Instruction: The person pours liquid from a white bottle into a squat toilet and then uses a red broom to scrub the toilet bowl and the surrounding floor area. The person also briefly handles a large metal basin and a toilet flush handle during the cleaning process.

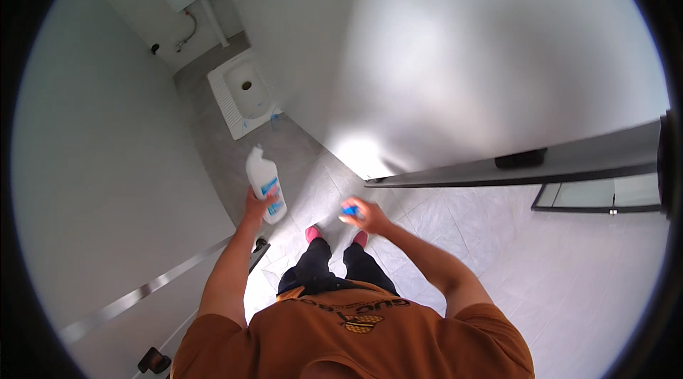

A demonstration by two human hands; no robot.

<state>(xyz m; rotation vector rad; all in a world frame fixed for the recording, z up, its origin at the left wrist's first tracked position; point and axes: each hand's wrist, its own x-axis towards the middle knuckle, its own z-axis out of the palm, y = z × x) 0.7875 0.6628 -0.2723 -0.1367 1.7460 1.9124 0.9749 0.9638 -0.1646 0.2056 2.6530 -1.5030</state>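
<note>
The pale wall (107, 166) bounds you on the left; between your hands and the white squat toilet (229, 94) at far left, the tiled floor (309, 176) gives open room. Your left hand (256, 205) grips the lower part of a white, angled-neck bottle (262, 169) with blue markings, neck end far. To its right, your right hand (365, 215) closes around a small blue cap (350, 210), partly finger-hidden.
</note>
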